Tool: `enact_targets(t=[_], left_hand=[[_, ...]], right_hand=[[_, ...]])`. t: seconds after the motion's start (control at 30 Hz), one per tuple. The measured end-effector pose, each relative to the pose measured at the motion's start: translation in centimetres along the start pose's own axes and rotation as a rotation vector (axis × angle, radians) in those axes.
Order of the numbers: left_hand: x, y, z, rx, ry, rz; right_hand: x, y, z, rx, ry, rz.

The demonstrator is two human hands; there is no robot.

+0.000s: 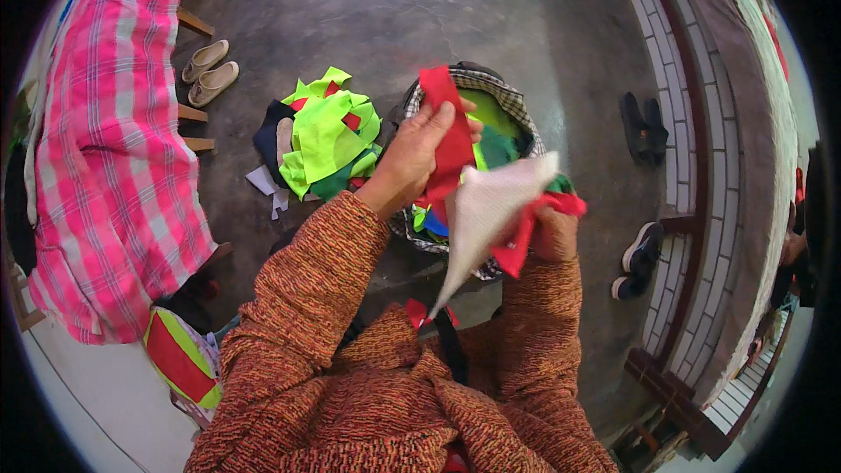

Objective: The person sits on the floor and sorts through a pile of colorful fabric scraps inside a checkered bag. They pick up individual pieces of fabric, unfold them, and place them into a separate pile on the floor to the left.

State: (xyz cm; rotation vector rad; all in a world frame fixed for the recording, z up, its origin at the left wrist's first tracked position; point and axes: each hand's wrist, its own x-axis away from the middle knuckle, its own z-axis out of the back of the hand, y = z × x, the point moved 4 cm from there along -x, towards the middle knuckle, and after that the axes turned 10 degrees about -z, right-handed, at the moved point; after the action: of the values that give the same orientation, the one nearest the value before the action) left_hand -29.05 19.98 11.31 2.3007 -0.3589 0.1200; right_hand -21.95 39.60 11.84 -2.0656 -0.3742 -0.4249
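My left hand (413, 153) is closed on a red strip of cloth (445, 88), thumb on top and the strip hanging past the fingers. Off to its right, my right hand (557, 235) grips a bunch of scraps, with red cloth (519, 241) showing around its fingers and a bit of green above. A white piece of fabric (491, 210), smeared by motion, spans the gap between my hands and trails to a point. Beneath them stands a round bag with a checked rim (517, 105), holding green, yellow-green and blue scraps, partly hidden by my hands.
A heap of yellow-green, red and dark scraps (328, 136) lies on the grey floor left of the bag. Beige shoes (210, 74) sit by a pink plaid-covered piece of furniture (123, 149). Dark slippers (644, 127) and dark shoes (639, 258) line the brick-edged right side.
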Motion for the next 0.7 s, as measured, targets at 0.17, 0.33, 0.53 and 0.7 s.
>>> enact_targets(t=[0.17, 0.33, 0.53, 0.7], left_hand=[[-0.5, -4.7, 1.1, 1.083, -0.049, 0.603], [0.6, -4.5, -0.1, 0.447, -0.426, 0.328], [1.8, -1.5, -1.7, -0.202, -0.268, 0.168], [1.5, 2.8, -0.7, -0.5, -0.086, -0.298]], right_hand=[[-1.2, -0.1, -3.4, 0.252, 0.001, 0.032], [-1.7, 1.4, -4.2, 0.414, -0.08, -0.119], [-1.9, 2.3, -4.0, 0.369, -0.095, -0.17], [-3.6, 3.1, -2.1, 0.102, 0.144, -0.004]])
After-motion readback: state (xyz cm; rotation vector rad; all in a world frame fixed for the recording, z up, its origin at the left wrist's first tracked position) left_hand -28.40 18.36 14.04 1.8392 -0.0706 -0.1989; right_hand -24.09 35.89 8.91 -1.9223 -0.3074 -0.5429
